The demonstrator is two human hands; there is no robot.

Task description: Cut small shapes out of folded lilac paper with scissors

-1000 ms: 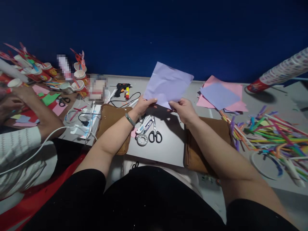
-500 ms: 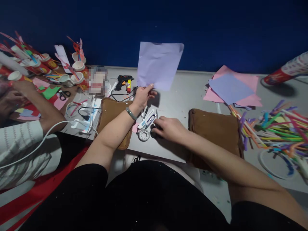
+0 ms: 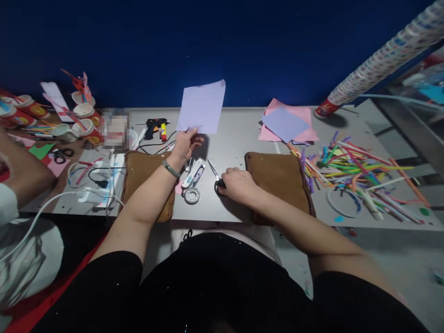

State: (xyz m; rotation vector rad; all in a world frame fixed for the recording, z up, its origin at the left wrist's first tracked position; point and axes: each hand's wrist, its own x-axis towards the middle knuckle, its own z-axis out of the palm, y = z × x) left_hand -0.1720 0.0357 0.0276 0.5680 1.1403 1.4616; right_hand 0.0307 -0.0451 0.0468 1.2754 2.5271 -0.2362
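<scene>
My left hand [image 3: 187, 145] pinches the lower edge of a light purple sheet of paper [image 3: 203, 108], which stands up before the blue wall. Black-handled scissors [image 3: 214, 171] lie low over the table with their blades pointing away from me. My right hand [image 3: 237, 185] is closed on their handles, which it partly covers. Left of the scissors lie a white utility knife [image 3: 191, 175], a purple-and-white cutter [image 3: 199, 174] and a roll of tape [image 3: 192, 195].
Brown cushions [image 3: 280, 185] lie under both forearms. Pink and purple paper [image 3: 287, 121] and several pipe cleaners [image 3: 350, 162] are at right, near a tall cup stack [image 3: 378, 60]. A glue gun [image 3: 154, 127] and power strip [image 3: 111, 180] lie left, beside a co-worker's arm [image 3: 26, 166].
The view has swung to the right. My right hand has drawn the scissors away from the tape and cutters, and their blades now show. My left hand still holds the purple sheet.
</scene>
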